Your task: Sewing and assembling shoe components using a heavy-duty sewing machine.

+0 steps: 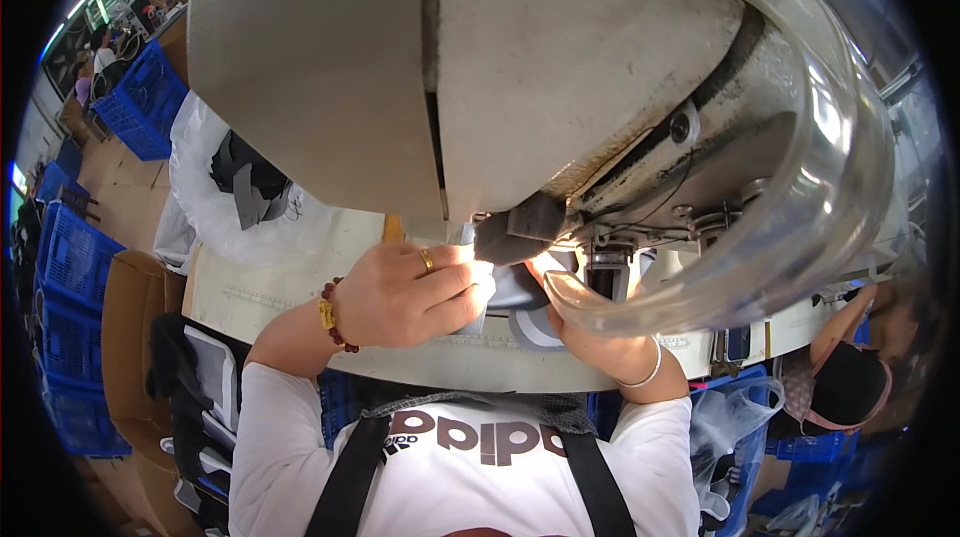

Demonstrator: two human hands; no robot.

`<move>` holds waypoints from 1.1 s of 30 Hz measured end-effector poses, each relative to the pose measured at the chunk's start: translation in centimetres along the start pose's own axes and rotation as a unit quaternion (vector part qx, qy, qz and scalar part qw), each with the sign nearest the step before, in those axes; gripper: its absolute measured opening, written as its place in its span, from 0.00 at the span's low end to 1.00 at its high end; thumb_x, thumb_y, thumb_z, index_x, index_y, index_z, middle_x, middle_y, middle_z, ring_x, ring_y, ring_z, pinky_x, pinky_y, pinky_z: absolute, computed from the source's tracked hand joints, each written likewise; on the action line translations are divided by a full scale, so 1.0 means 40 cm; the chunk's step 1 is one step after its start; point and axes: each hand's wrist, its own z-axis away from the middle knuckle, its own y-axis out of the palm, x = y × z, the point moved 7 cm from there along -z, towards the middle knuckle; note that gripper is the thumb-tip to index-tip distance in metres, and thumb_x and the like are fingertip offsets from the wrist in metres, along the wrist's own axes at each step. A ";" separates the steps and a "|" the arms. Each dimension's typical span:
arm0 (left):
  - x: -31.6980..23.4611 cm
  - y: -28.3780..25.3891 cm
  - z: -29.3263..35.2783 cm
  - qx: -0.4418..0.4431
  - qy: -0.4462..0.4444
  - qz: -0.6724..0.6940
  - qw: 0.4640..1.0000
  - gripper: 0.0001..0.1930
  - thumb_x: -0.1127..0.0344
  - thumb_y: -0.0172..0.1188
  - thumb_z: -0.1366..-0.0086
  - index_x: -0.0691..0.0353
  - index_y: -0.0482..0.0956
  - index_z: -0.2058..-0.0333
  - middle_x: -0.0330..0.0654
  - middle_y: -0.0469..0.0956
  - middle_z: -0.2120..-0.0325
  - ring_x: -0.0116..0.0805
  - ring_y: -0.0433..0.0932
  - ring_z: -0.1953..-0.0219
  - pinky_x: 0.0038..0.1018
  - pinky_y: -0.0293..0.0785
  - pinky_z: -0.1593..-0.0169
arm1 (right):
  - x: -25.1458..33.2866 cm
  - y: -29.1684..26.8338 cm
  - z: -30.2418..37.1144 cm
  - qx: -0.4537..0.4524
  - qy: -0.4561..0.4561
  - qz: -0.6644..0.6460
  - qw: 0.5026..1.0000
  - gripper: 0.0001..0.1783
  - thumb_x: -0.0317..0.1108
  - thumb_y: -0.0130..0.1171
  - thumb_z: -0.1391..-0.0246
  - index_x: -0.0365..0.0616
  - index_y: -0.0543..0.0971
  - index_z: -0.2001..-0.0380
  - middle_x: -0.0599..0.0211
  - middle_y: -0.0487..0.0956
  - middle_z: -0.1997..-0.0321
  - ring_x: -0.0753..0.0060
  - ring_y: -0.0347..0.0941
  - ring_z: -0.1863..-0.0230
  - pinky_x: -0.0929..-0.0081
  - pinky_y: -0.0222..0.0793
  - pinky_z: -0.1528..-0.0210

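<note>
A large off-white sewing machine [580,47] fills the upper middle, its head hanging over the work. My left hand [405,292] is closed in a pinch at the edge of a grey, curved piece [515,289] under the machine head. From the right, my right hand [610,349] grips the same piece, thumb and finger at its edge; its other fingers are hidden by a thick clear plastic tube [640,312]. Between my hands a rounded dark grey, felt-like part [520,227] sits just above the piece. The needle area is hidden behind it.
The pale worktable [255,302] has a ruler strip along it. A clear bag of dark scraps [250,187] lies at the left, with a cardboard box [140,347] and blue crates [75,312] beyond. Blue crates and another person [850,382] are at the right.
</note>
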 end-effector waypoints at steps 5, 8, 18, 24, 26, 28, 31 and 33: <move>0.013 0.021 0.001 0.001 -0.103 0.139 0.985 0.05 0.69 0.67 0.44 0.57 0.80 0.69 0.36 0.82 0.66 0.31 0.82 0.64 0.20 0.75 0.72 | -0.061 0.055 -0.013 0.061 0.133 -0.298 0.943 0.29 0.40 0.57 0.38 0.41 0.73 0.36 0.62 0.71 0.30 0.72 0.68 0.31 0.56 0.62 0.29; 0.007 0.025 0.009 -0.024 -0.054 0.051 0.997 0.05 0.69 0.68 0.46 0.57 0.80 0.71 0.37 0.80 0.69 0.31 0.81 0.66 0.21 0.74 0.72 | -0.071 0.053 -0.040 0.057 0.107 -0.297 0.947 0.29 0.40 0.56 0.37 0.41 0.73 0.35 0.62 0.70 0.29 0.71 0.67 0.30 0.56 0.61 0.28; 0.039 0.044 0.011 -0.064 -0.071 -0.024 0.995 0.09 0.69 0.69 0.51 0.59 0.82 0.69 0.42 0.78 0.71 0.36 0.78 0.70 0.27 0.75 0.71 | -0.064 -0.001 -0.102 0.050 -0.009 -0.154 0.987 0.29 0.40 0.53 0.35 0.40 0.71 0.33 0.59 0.66 0.26 0.68 0.62 0.27 0.56 0.57 0.26; 0.076 0.101 0.064 -0.078 -0.148 -0.016 0.986 0.17 0.67 0.75 0.52 0.66 0.81 0.63 0.45 0.78 0.61 0.42 0.78 0.62 0.34 0.76 0.64 | -0.074 0.005 -0.108 0.046 -0.020 -0.095 0.994 0.30 0.40 0.52 0.34 0.40 0.70 0.32 0.58 0.64 0.24 0.66 0.60 0.25 0.56 0.55 0.24; 0.087 0.133 0.082 -0.058 -0.172 -0.031 0.983 0.19 0.65 0.75 0.51 0.65 0.82 0.61 0.45 0.77 0.57 0.43 0.78 0.58 0.37 0.76 0.60 | -0.076 0.011 -0.108 0.047 -0.023 -0.086 0.995 0.30 0.40 0.51 0.34 0.39 0.69 0.32 0.58 0.63 0.24 0.66 0.59 0.25 0.56 0.54 0.24; 0.093 0.153 0.098 -0.041 -0.176 -0.040 0.983 0.19 0.64 0.74 0.51 0.63 0.82 0.59 0.45 0.77 0.55 0.44 0.77 0.54 0.41 0.76 0.58 | -0.080 0.019 -0.107 0.052 -0.029 -0.083 0.995 0.30 0.40 0.51 0.33 0.39 0.69 0.32 0.57 0.62 0.23 0.65 0.58 0.24 0.56 0.54 0.23; 0.086 0.165 0.110 -0.040 -0.125 -0.056 0.990 0.21 0.65 0.73 0.53 0.60 0.83 0.57 0.44 0.76 0.52 0.45 0.76 0.51 0.45 0.74 0.55 | -0.095 0.034 -0.102 0.060 -0.044 -0.031 0.997 0.30 0.40 0.50 0.33 0.39 0.68 0.31 0.56 0.61 0.23 0.64 0.57 0.23 0.56 0.52 0.22; 0.082 0.172 0.114 -0.046 -0.097 -0.075 0.991 0.23 0.65 0.72 0.55 0.58 0.83 0.56 0.44 0.76 0.50 0.45 0.75 0.48 0.48 0.74 0.54 | -0.092 0.054 -0.098 0.064 -0.078 0.056 0.993 0.30 0.40 0.49 0.32 0.39 0.68 0.31 0.56 0.60 0.22 0.64 0.56 0.22 0.56 0.52 0.22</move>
